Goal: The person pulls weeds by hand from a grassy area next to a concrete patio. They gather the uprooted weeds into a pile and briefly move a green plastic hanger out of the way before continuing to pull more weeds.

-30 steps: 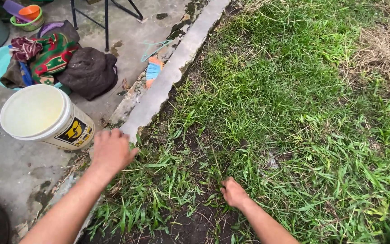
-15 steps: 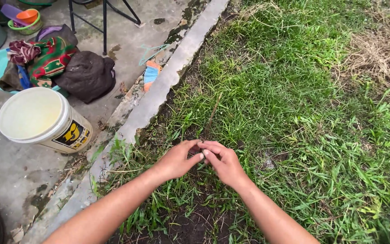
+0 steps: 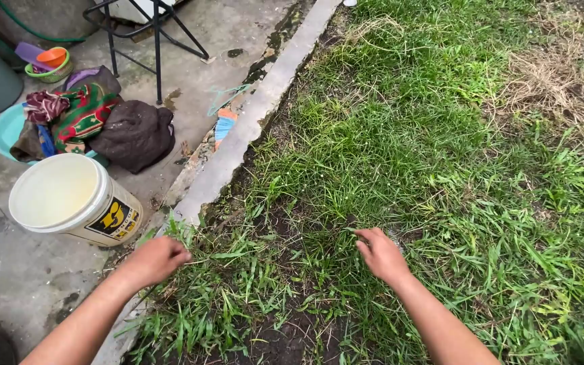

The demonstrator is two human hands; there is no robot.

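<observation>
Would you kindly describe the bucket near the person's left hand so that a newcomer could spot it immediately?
Start at the concrete curb that divides the paved yard from the grass. On the paved side, just beyond the left hand, stands the bucket. It is the only cream-white round pail there, open-topped with a black and yellow label, unlike the teal basin heaped with clothes behind it.

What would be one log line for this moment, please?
left hand: closed, on grass by curb | right hand: reaching into grass | white bucket: on concrete, left

Smooth white plastic bucket (image 3: 69, 199), rough concrete curb (image 3: 251, 118), crumpled cloth heap (image 3: 96, 125).
</observation>
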